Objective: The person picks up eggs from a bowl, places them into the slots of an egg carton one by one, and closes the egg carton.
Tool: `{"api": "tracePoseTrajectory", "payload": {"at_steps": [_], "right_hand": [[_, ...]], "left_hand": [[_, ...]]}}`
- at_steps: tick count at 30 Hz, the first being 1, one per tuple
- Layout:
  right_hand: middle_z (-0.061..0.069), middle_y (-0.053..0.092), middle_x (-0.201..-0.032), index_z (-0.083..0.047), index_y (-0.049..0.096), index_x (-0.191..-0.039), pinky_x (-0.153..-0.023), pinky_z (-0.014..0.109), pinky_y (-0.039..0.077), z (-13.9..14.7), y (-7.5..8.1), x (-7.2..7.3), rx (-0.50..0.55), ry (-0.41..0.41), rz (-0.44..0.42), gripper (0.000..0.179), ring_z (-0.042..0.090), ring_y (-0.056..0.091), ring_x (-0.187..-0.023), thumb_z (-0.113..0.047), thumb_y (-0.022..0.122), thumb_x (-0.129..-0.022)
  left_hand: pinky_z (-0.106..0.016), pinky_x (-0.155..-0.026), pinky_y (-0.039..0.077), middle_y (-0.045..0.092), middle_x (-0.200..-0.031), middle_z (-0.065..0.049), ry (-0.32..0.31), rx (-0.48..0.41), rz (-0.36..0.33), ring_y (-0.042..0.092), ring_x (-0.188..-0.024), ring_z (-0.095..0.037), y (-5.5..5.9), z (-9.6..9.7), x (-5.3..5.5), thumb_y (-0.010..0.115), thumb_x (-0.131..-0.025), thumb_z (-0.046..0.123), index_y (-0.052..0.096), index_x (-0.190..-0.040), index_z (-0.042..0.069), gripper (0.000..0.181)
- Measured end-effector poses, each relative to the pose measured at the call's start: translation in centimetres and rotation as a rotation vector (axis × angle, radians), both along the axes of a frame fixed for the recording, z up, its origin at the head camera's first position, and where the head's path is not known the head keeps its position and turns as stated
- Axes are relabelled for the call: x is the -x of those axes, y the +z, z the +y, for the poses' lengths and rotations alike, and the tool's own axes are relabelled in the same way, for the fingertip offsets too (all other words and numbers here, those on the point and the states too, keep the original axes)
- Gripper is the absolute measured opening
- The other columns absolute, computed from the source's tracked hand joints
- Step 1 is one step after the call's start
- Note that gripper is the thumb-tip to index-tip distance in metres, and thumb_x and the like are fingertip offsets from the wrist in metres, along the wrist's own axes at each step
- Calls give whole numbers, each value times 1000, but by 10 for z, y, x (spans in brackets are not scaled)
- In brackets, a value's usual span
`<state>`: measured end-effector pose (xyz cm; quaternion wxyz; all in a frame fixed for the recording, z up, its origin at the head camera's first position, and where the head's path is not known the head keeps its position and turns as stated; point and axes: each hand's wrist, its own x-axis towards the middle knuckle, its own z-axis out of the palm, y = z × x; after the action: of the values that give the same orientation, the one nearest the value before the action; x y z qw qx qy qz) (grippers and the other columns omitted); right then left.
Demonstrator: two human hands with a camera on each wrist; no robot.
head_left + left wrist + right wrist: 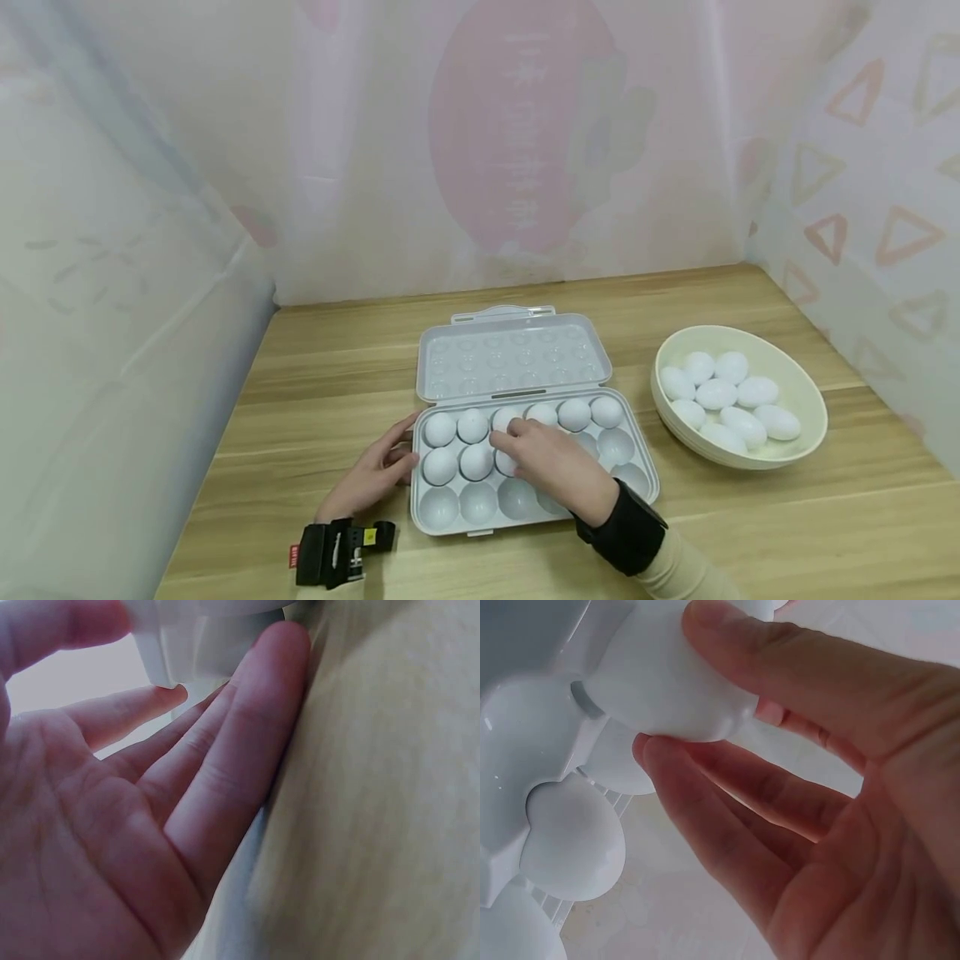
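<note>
A grey plastic egg tray [478, 503] lies open on the table, its hinged lid [513, 354] folded back. White eggs fill its back row, and more eggs [439, 466] sit at the left of the middle row; front cups hold none. With thumb and fingertips my right hand [557, 467] pinches an egg [671, 675] at the third cup of the middle row, partly covering it in the head view. At the tray's left side my left hand [369, 473] rests with fairly straight fingers [232, 757] against the edge, low by the tabletop.
To the right of the tray stands a cream bowl [806, 412] with several white eggs [716, 394] in it. Patterned cloth walls [360, 167] enclose the wooden table [330, 358] at the back and both sides.
</note>
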<state>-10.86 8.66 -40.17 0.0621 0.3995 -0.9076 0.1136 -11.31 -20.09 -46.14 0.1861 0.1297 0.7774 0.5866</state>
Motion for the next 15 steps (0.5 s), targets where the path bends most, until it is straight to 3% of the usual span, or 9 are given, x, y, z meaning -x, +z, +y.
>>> {"api": "tracePoseTrajectory", "payload": {"at_steps": [8, 15], "right_hand": [[-1, 50, -76, -15, 56, -91, -51, 18, 40, -1, 0, -2, -11, 20, 36, 28, 14, 48, -65, -4, 70, -70], [-1, 50, -76, -14, 56, -90, -51, 18, 39, 0, 0, -2, -8, 10, 12, 25, 13, 48, -64, -3, 69, -71]], "left_hand": [[-31, -76, 55, 39, -133, -29, -13, -24, 14, 49, -112, -41, 0, -1, -1, 49, -95, 16, 21, -146, 15, 58], [-32, -77, 54, 39, -134, -29, -9, -19, 10, 49, -112, -41, 0, 0, 0, 50, -95, 16, 22, -145, 16, 58]]}}
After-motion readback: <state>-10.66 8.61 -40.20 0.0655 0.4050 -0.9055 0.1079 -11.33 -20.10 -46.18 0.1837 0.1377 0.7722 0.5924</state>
